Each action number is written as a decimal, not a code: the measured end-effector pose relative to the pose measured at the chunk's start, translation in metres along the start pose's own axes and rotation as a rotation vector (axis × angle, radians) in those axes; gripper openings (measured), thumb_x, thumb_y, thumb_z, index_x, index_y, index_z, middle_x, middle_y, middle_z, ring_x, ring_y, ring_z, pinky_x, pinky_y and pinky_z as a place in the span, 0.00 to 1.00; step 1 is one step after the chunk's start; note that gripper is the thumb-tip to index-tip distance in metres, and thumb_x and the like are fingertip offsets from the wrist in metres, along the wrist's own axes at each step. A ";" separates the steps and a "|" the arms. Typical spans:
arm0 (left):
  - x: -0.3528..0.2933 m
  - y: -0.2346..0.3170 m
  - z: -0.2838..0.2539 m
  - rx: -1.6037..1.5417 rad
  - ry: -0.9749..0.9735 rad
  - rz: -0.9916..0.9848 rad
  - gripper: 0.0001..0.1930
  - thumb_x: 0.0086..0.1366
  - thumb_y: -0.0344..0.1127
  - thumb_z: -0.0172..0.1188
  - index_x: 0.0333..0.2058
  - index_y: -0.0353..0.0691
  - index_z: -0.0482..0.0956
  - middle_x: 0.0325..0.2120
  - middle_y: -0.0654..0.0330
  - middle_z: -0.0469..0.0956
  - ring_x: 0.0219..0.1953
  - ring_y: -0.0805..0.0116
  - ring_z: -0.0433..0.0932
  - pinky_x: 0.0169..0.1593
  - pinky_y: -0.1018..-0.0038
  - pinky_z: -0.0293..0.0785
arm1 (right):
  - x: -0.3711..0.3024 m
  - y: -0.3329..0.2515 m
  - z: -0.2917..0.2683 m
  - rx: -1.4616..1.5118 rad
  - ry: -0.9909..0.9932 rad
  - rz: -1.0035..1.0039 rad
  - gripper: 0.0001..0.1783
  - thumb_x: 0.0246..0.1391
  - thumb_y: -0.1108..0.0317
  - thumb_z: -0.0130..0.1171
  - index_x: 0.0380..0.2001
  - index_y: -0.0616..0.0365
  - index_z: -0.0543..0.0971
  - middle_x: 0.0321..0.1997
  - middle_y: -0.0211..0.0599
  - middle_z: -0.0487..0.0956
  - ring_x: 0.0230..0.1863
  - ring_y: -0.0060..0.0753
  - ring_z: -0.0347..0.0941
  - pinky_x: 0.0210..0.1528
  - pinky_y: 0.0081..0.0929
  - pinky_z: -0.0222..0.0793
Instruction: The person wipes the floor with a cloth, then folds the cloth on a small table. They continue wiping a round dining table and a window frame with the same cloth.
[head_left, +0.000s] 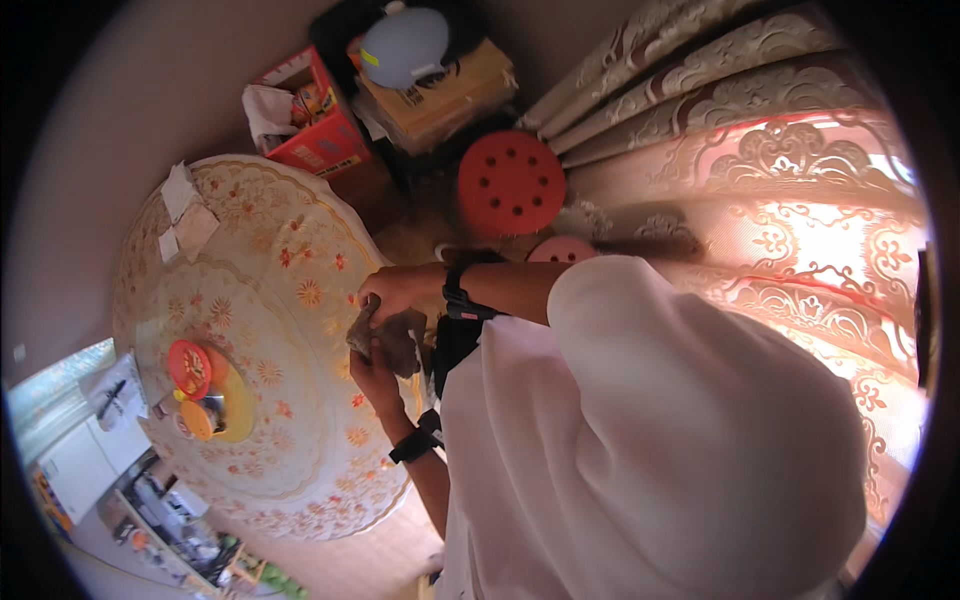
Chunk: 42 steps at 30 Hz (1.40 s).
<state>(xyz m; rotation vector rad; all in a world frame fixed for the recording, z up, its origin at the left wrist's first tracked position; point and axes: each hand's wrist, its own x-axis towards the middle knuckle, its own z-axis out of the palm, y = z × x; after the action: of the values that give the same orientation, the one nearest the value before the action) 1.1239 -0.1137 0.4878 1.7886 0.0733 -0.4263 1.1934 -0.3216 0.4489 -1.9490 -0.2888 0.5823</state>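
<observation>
A soft, crumpled grey-brown cloth [402,345] is held between my two hands at the edge of the round table; its exact kind cannot be made out. My right hand [388,288], the upper one in the head view, has its fingers closed on the top of the cloth. Below it, my left hand [373,378] pinches the cloth's near side from underneath. Dark bands are strapped on both wrists. Under the hands lies a pale tablecloth [300,400] with orange and red flower patterns.
On the table, a red bowl [189,368] of food stands by an orange-lidded container [198,420]. Pieces of paper [190,212] lie at the far upper edge. Beyond are a red box [325,150], a red stool [511,183], a cardboard box [450,100] and patterned curtains [700,100].
</observation>
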 end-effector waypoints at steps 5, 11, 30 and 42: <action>0.013 0.012 0.018 0.052 0.043 -0.089 0.18 0.75 0.32 0.57 0.59 0.28 0.75 0.51 0.54 0.81 0.49 0.69 0.79 0.54 0.70 0.75 | 0.009 0.013 -0.016 0.141 -0.001 0.002 0.29 0.49 0.53 0.76 0.49 0.59 0.83 0.47 0.44 0.86 0.49 0.44 0.83 0.51 0.37 0.76; 0.029 0.052 0.041 -0.001 0.011 -0.106 0.17 0.76 0.32 0.56 0.58 0.28 0.75 0.51 0.55 0.81 0.50 0.69 0.79 0.55 0.71 0.75 | 0.007 0.021 -0.044 0.180 0.037 0.092 0.33 0.47 0.46 0.77 0.51 0.57 0.84 0.47 0.42 0.86 0.50 0.45 0.82 0.51 0.37 0.76; 0.008 -0.005 0.000 0.102 0.038 -0.172 0.18 0.75 0.34 0.57 0.60 0.35 0.71 0.47 0.59 0.81 0.46 0.70 0.80 0.44 0.73 0.79 | -0.028 -0.017 0.012 0.096 0.225 0.174 0.36 0.65 0.55 0.62 0.66 0.69 0.67 0.60 0.58 0.78 0.61 0.53 0.76 0.61 0.38 0.72; -0.027 0.001 -0.011 -0.246 -0.131 0.092 0.31 0.73 0.31 0.55 0.73 0.37 0.60 0.65 0.55 0.69 0.66 0.64 0.69 0.62 0.65 0.74 | -0.046 -0.118 0.035 0.399 0.177 0.243 0.36 0.71 0.53 0.57 0.71 0.66 0.61 0.66 0.48 0.71 0.67 0.36 0.69 0.66 0.33 0.67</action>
<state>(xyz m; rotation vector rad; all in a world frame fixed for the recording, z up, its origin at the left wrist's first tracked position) 1.1019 -0.0987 0.4996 1.5128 -0.0464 -0.4476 1.1422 -0.2634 0.5550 -1.6410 0.1695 0.5697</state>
